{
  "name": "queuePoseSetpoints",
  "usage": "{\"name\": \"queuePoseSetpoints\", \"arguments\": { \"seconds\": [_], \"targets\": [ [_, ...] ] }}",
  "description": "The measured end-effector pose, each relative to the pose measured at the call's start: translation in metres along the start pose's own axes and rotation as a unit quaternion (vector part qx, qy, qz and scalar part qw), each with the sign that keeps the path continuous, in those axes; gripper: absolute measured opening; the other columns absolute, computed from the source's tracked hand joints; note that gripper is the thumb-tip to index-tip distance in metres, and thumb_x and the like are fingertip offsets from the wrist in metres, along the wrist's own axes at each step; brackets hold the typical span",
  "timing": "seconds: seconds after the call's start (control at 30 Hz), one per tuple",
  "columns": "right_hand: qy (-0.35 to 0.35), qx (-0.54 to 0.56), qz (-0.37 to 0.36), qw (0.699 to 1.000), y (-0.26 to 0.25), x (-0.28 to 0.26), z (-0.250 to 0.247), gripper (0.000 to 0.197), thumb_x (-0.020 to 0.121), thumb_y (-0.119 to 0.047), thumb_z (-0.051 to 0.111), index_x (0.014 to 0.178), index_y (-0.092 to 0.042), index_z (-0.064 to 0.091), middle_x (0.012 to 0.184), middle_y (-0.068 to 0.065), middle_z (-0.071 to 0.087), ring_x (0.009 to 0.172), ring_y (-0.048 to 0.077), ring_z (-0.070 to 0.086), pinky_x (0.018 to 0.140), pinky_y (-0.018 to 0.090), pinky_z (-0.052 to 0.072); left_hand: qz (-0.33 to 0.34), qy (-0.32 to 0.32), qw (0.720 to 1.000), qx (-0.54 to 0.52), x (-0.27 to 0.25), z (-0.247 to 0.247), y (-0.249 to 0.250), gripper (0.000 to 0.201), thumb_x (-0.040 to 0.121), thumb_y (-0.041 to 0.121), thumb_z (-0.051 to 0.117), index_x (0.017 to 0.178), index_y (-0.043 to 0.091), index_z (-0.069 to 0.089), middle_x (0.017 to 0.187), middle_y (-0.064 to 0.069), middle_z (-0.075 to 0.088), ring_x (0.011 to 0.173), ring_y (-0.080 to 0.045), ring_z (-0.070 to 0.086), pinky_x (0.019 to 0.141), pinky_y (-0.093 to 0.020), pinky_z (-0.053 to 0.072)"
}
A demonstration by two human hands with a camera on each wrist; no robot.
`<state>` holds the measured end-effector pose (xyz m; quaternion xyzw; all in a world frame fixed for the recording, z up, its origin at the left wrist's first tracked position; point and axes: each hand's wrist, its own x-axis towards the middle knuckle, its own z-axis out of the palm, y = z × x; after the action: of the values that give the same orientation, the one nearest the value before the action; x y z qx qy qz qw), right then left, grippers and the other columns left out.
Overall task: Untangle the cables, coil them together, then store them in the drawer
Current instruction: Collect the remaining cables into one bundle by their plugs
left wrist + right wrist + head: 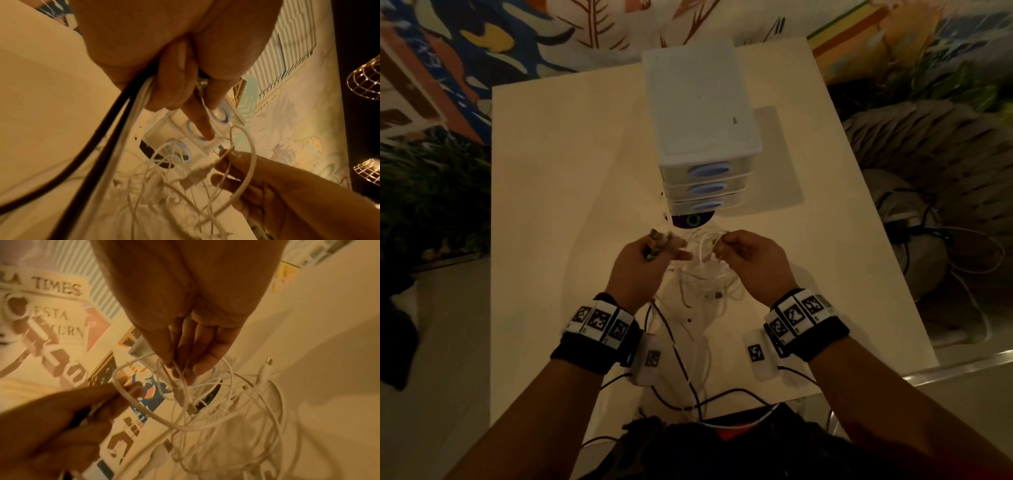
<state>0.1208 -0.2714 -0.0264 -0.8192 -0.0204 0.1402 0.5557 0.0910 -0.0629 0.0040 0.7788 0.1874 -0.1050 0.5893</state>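
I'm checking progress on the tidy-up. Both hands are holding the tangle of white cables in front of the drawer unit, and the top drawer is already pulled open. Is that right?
Not quite: all three drawers of the drawer unit are shut, as the head view shows. The rest holds: the left hand and right hand both hold the tangled white cables in front of it.

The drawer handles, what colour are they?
Blue ovals on the white drawer unit's handles; clearest in the head view.
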Motion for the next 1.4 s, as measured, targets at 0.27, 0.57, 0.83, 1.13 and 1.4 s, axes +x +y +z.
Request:
{"name": "queuePoseSetpoints", "arguments": {
  "seconds": [0.27, 0.57, 0.83, 1.13, 1.4],
  "targets": [
    [-0.005, -0.026, -0.043, 0.999, -0.008, -0.007, 0.002, 0.005, 0.095, -0.029, 0.069, 0.095, -0.029, 0.074, 0.083, -0.017, 0.073, 0.081, -0.002, 0.069, 0.075, 0.01, 0.049, 0.083, -0.017, 0.99, 0.109, -0.004, 0.008, 0.016, 0.012, 0.091, 0.04, 0.072, 0.095, 0.03, 0.076, 0.088, 0.012, 0.076, 0.087, 0.0, 0.069, 0.083, -0.029, 0.054],
    [0.068, -0.067, -0.033, 0.995, -0.011, -0.006, 0.002, 0.008, 0.09, -0.034, 0.073, 0.084, -0.029, 0.075, 0.076, -0.018, 0.071, 0.073, -0.006, 0.065, 0.07, 0.011, 0.049, 0.097, 0.04, 0.992, 0.076, -0.008, 0.009, 0.013, 0.007, 0.095, 0.028, 0.067, 0.089, 0.027, 0.07, 0.081, 0.011, 0.075, 0.086, -0.005, 0.07, 0.087, -0.037, 0.055],
    [0.046, -0.203, 0.09, 0.974, 0.016, -0.002, -0.025, 0.023, 0.085, -0.045, 0.072, 0.088, -0.024, 0.061, 0.072, -0.006, 0.064, 0.07, 0.015, 0.061, 0.066, 0.03, 0.048, 0.105, 0.036, 0.992, -0.059, -0.014, -0.002, 0.028, 0.014, 0.108, 0.017, 0.045, 0.106, 0.006, 0.053, 0.091, -0.016, 0.074, 0.051, 0.008, 0.052, 0.065, -0.032, 0.038],
    [-0.046, -0.192, -0.144, 0.97, -0.004, -0.006, -0.011, 0.043, 0.079, -0.047, 0.066, 0.119, -0.031, 0.066, 0.111, -0.004, 0.057, 0.105, 0.018, 0.056, 0.093, 0.034, 0.046, 0.117, -0.005, 0.986, -0.116, -0.024, 0.0, 0.042, 0.014, 0.109, 0.012, 0.039, 0.112, 0.002, 0.048, 0.099, -0.029, 0.068, 0.047, 0.01, 0.051, 0.061, -0.034, 0.038],
    [-0.095, -0.28, -0.111, 0.949, -0.008, -0.003, -0.018, 0.052, 0.076, -0.075, 0.052, 0.119, -0.046, 0.06, 0.109, -0.018, 0.066, 0.105, 0.014, 0.054, 0.094, 0.043, 0.041, 0.109, -0.007, 0.982, -0.157, -0.023, -0.012, 0.041, 0.012, 0.109, 0.014, 0.041, 0.11, 0.006, 0.049, 0.089, -0.021, 0.069, 0.037, -0.004, 0.032, 0.04, -0.015, 0.031]
  ]
}}
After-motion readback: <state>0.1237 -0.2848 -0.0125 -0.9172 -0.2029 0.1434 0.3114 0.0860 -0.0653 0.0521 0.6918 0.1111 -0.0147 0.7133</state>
